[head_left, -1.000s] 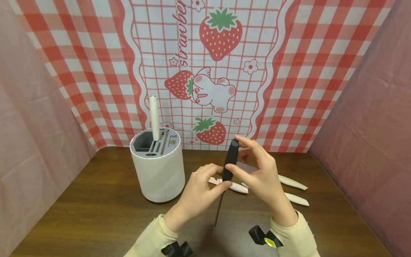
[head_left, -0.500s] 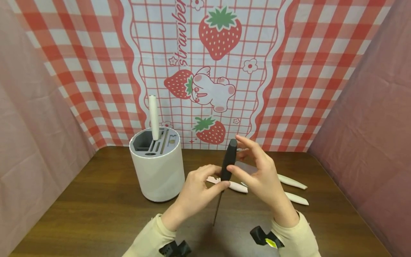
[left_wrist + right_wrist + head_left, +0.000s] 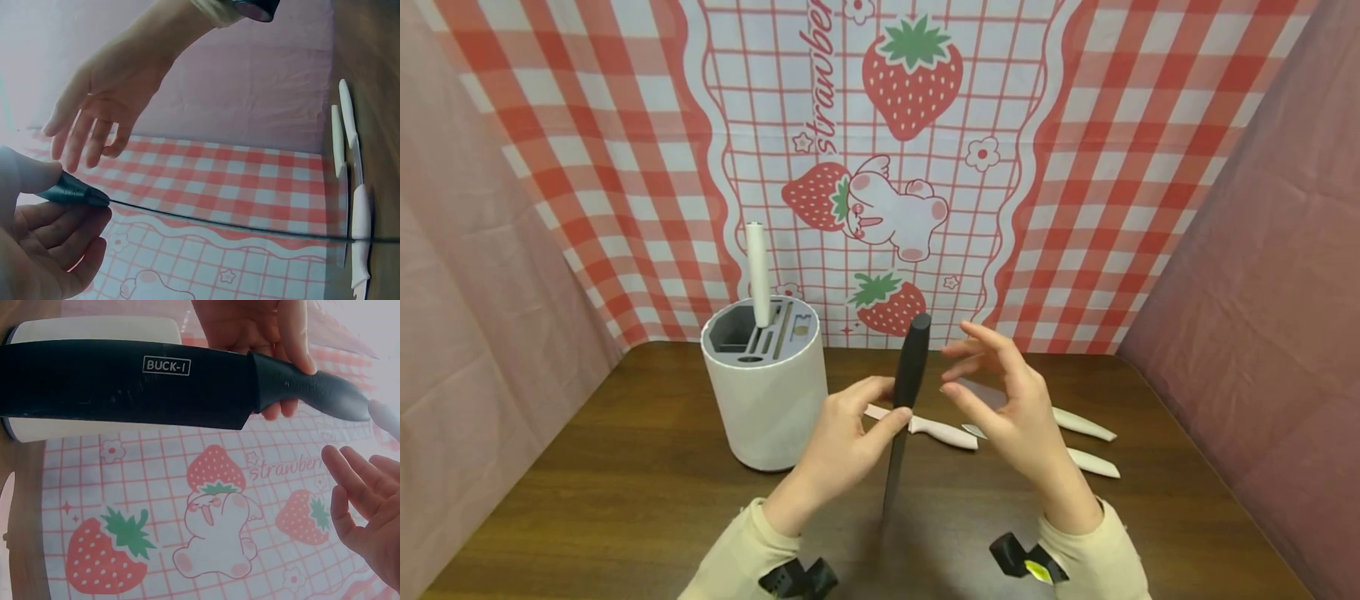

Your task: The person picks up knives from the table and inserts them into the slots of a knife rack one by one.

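knife point(image 3: 912, 367) handle-up, pinched in my left grip point(image 3: 853, 425); right grip point(image 3: 1011, 408) loose beside it, holding nothing. i read this as repositioning; next move needs a steady pinch.

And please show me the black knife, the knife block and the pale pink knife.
Black knife point(image 3: 187, 390), right wrist view: on its blade.
Knife block point(image 3: 769, 412), head view: on its outer wall.
Pale pink knife point(image 3: 945, 433), head view: on its handle.

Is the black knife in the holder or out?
Out: the left hand holds the black knife up, away from the white holder, blade pointing down.
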